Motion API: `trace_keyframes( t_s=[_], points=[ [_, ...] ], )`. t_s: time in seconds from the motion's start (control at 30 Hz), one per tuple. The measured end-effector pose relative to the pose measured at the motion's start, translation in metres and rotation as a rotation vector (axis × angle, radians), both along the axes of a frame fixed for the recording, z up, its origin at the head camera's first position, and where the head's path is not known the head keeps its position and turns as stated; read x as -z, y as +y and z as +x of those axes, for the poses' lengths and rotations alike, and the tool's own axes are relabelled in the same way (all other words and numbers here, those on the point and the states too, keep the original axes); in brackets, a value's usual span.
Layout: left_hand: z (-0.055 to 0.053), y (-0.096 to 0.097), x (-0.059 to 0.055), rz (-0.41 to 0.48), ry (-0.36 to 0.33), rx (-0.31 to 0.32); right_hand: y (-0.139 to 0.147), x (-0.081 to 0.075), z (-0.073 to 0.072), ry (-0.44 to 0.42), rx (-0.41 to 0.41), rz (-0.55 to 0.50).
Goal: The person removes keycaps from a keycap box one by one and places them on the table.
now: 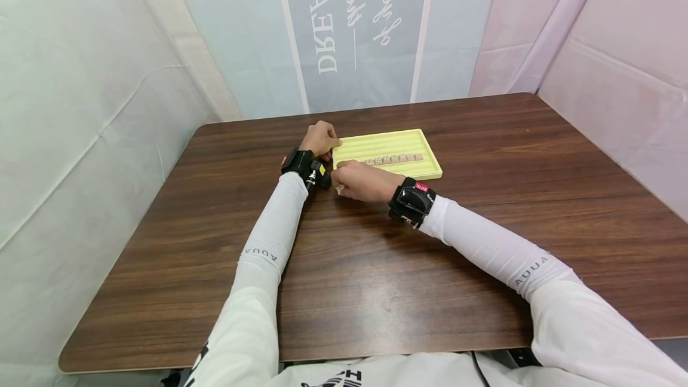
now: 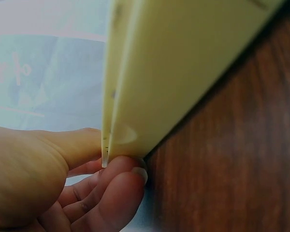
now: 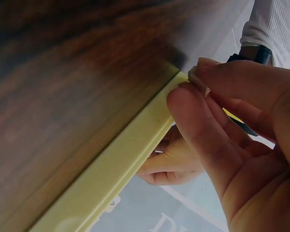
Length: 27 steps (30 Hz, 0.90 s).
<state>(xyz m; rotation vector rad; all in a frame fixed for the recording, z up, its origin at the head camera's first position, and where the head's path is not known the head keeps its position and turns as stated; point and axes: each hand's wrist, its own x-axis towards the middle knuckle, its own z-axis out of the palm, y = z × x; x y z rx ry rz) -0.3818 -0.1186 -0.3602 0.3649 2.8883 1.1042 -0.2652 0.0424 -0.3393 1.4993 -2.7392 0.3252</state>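
Note:
A pale yellow tray [image 1: 387, 141] with long ridges lies on the table. Along its front part runs a row of small tan letter tiles [image 1: 395, 159]. My left hand [image 1: 319, 139] is at the tray's left end, gripping its rim. In the left wrist view the thumb [image 2: 84, 145] lies on one side of the tray wall [image 2: 179, 67], curled fingers [image 2: 118, 193] on the other. My right hand [image 1: 368, 181] is by the tray's front left corner, pinching a small tile-like piece [image 3: 199, 83] between thumb and finger. The fingertips hide most of that piece.
The brown wooden table [image 1: 408, 291] extends around the tray on all sides. Behind it hangs a light blue cloth [image 1: 365, 85] with printed words. White sheeting [image 1: 97, 106] closes off the left side, and pinkish sheeting [image 1: 634, 76] the right.

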Motion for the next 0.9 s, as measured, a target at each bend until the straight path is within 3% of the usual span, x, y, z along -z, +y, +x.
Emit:
trace_keyframes(
  t_s=[0.27,0.63,0.9],
  points=[
    [0.0034,-0.0007,-0.0004,0.005,0.016,0.008,0.0000,-0.0004,0.0028,0.011,-0.014,-0.004],
    [-0.0021,-0.0004,-0.0013,0.000,-0.012,-0.008,-0.0020,0.0004,0.0021,0.014,-0.002,0.034],
    [0.0035,-0.0005,-0.0008,-0.006,0.016,0.001,-0.0014,0.0018,0.0037,0.026,0.009,0.007]
  ],
)
